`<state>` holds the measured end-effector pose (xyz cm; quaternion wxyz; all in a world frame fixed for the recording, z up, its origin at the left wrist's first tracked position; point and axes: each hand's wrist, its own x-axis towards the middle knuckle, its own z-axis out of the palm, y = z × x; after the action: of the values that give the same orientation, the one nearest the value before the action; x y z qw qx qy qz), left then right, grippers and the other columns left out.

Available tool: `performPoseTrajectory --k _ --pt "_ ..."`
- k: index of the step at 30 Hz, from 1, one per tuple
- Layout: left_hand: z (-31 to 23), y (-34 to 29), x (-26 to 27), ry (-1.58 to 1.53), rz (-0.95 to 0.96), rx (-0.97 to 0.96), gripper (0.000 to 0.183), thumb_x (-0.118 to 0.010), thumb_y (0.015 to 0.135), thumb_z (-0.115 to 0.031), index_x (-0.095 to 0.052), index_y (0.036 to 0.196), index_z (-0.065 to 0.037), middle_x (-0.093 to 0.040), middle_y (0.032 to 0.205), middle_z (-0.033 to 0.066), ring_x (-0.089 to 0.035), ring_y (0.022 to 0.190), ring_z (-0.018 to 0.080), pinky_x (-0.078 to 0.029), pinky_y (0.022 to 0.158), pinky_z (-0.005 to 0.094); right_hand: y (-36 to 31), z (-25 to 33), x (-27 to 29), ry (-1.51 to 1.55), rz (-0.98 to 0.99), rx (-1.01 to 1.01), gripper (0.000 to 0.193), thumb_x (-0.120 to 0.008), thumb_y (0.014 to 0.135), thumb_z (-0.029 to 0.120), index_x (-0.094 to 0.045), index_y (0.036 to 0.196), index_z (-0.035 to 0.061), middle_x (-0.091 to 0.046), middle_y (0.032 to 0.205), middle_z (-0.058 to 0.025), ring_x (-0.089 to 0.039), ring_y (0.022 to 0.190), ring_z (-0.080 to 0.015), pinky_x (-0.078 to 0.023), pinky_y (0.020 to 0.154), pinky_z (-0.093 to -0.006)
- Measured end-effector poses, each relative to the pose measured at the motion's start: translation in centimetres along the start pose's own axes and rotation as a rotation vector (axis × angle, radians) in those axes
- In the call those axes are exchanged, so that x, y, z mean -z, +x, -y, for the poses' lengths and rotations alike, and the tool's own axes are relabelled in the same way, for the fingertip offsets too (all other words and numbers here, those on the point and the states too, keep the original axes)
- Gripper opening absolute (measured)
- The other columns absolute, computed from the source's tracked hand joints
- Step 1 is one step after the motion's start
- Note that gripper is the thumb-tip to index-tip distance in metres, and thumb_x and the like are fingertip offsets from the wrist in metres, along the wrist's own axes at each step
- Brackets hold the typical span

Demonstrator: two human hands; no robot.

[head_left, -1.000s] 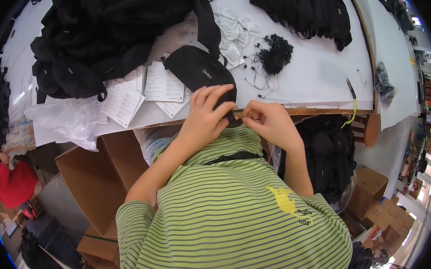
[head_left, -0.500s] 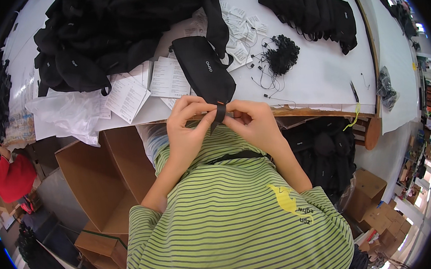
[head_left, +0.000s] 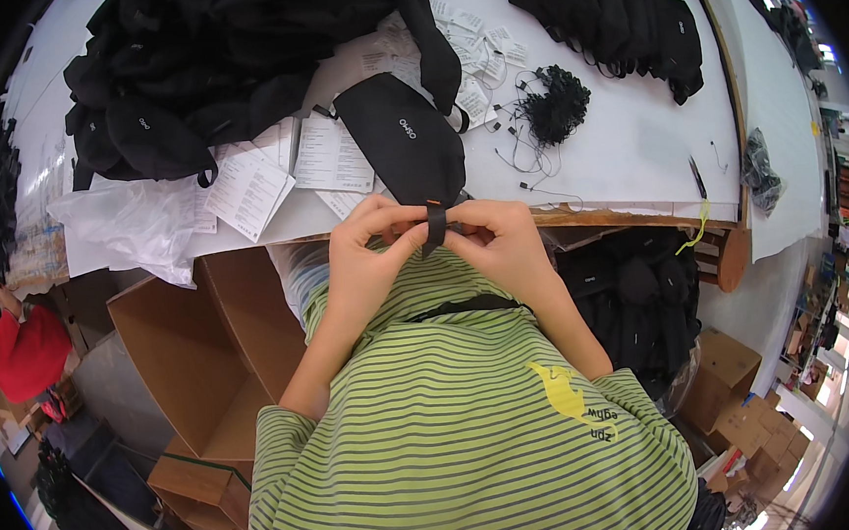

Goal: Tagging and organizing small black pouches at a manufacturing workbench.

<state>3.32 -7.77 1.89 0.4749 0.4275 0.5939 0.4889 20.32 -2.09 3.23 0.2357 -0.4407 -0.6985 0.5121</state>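
Note:
A black fabric bag (head_left: 401,134) lies on the white table, its near end pulled to the front edge. From that end comes a black strap (head_left: 437,227) with a small orange tab at its top. My left hand (head_left: 369,244) pinches the strap from the left, thumb and fingertips together. My right hand (head_left: 497,232) pinches at the strap from the right, its fingers bent and partly hidden behind the thumb. Both hands meet just off the table edge, in front of my striped shirt.
Black bags (head_left: 194,64) are heaped at the back left, with others in a row (head_left: 614,15) at the back right. Printed sheets (head_left: 333,153), a clear plastic bag (head_left: 136,226), tangled black cords (head_left: 553,103) and a snips-like tool (head_left: 698,179) lie around. Below stands an open carton (head_left: 180,351).
The bag has turned slightly and lies flatter. The strap between my fingers has swung from slanting to hanging nearly straight down. My hands keep almost the same place.

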Motion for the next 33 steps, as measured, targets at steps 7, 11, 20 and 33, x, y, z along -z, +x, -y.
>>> performPoseTrajectory --k 7,11,20,33 --pt "-0.6 0.0 -0.1 0.243 -0.053 -0.180 0.014 -0.072 0.074 -0.002 -0.071 0.088 -0.002 -0.060 0.082 0.0043 -0.057 0.073 0.0152 -0.047 0.064 0.0260 0.4 0.2 0.2 -0.150 0.040 0.012 0.019 -0.072 0.076 0.019 -0.067 0.083 0.0027 -0.050 0.056 -0.0067 -0.047 0.048 -0.0198 -0.037 0.047 -0.0308" --pt "0.1 -0.1 0.2 0.345 -0.010 -0.227 0.014 -0.072 0.074 -0.002 -0.071 0.088 -0.002 -0.060 0.083 0.0042 -0.057 0.074 0.0153 -0.047 0.063 0.0260 0.4 -0.2 0.1 -0.204 0.043 0.037 0.019 -0.072 0.076 0.020 -0.066 0.081 0.0027 -0.051 0.056 -0.0072 -0.050 0.048 -0.0205 -0.038 0.047 -0.0312" --pt "0.5 0.1 -0.4 0.211 -0.165 -0.246 0.008 -0.070 0.079 -0.002 -0.068 0.086 -0.001 -0.060 0.083 0.0041 -0.055 0.071 0.0100 -0.046 0.061 0.0222 0.8 0.3 -0.4 -0.038 0.050 -0.067 0.013 -0.070 0.079 0.015 -0.062 0.078 0.0034 -0.047 0.055 -0.0018 -0.046 0.049 -0.0106 -0.035 0.048 -0.0264" --pt "-3.1 -0.5 0.6 -0.361 0.000 0.094 0.009 -0.064 0.088 -0.004 -0.063 0.097 0.000 -0.051 0.067 -0.0074 -0.038 0.059 -0.0015 -0.026 0.054 0.0163 0.6 -0.3 2.5 0.887 0.020 -0.106 0.013 -0.062 0.090 0.007 -0.051 0.097 0.0054 -0.065 0.088 -0.0072 -0.054 0.074 -0.0076 -0.043 0.070 -0.0213"
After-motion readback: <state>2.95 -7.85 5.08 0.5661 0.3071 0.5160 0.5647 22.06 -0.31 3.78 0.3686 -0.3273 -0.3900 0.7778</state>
